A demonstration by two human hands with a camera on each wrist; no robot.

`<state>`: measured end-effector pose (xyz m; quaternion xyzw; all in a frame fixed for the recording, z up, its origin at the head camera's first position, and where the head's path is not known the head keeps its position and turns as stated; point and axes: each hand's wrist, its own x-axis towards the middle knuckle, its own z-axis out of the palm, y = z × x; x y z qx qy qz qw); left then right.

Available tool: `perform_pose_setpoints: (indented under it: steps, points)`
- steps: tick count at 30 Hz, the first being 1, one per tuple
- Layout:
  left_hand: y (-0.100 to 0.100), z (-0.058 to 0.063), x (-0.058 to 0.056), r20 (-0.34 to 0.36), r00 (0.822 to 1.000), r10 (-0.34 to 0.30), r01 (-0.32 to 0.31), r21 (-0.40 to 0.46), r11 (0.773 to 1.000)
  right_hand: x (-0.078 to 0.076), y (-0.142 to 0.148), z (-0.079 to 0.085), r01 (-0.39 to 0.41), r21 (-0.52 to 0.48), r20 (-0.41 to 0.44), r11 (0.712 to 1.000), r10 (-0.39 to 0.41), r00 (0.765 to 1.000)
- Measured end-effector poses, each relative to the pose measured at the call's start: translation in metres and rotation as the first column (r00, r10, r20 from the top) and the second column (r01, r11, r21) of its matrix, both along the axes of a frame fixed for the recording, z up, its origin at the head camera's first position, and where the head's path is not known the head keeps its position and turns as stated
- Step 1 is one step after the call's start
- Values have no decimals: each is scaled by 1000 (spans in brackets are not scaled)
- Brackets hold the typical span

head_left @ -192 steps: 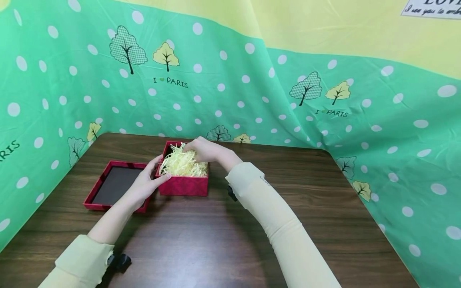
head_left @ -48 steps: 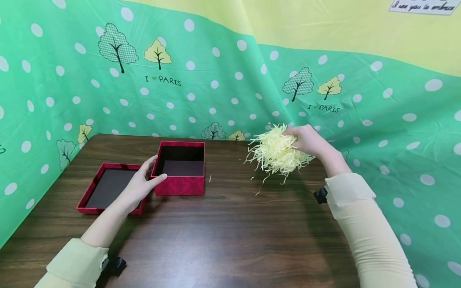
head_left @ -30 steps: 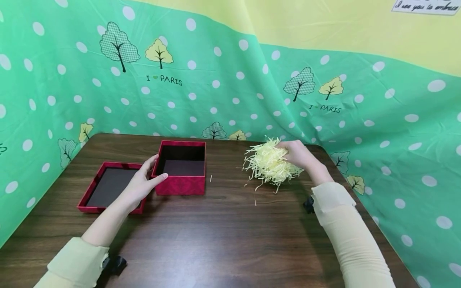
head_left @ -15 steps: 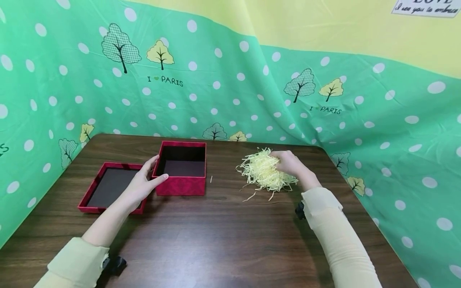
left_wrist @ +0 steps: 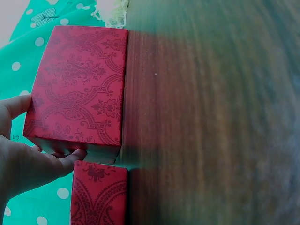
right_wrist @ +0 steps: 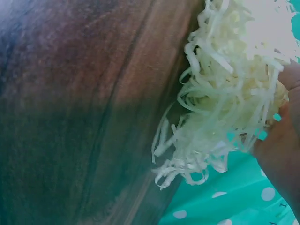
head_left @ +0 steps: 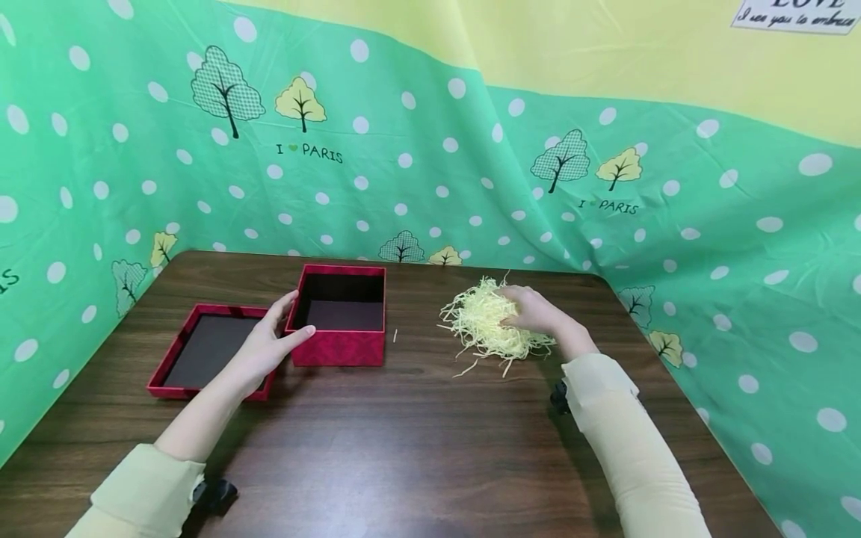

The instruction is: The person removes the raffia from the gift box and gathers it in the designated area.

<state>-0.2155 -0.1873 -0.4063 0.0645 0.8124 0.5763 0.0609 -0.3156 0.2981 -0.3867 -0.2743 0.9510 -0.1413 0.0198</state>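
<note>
My left hand (head_left: 262, 347) holds the near left corner of a red patterned gift box (head_left: 339, 348), its thumb on the front wall and its fingers along the left side. The box stands upright without its lid, and its dark inside shows nothing in it. In the left wrist view the thumb and fingertips lie against the red box (left_wrist: 79, 84). My right hand (head_left: 534, 312) is at the right side of a heap of pale yellow shredded paper (head_left: 480, 317) on the table, thumb and fingers parted. Loose strands (right_wrist: 225, 98) partly hide its fingertips in the right wrist view.
The red box lid (head_left: 208, 351) lies upturned left of the box, partly behind the left forearm. One stray paper strand (head_left: 395, 336) lies right of the box. A green dotted cloth (head_left: 430, 172) hangs behind the brown wooden table (head_left: 403, 448).
My right hand has lifted the shredded paper out of the box, carried it right and lowered it to the table; its fingers have now loosened. The left hand has stayed at the box.
</note>
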Motion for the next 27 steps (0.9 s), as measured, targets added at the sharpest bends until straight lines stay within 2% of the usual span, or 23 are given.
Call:
perform_pose_setpoints:
  steps: [5,10,18,27]
  points:
    - [0,0,0,1,1000,-1,1,6,1000,7,-1,12,29,-26,33,999,-28,999]
    - [0,-1,1,2,1000,2,-2,4,1000,14,-4,26,41,-61,21,997,-40,999]
    - [-1,-1,0,3,1000,1,-1,5,1000,25,-19,39,-43,-89,-71,995,37,997]
    - [-1,0,0,7,1000,-1,1,0,1000,35,-52,41,-93,-181,-92,979,77,993]
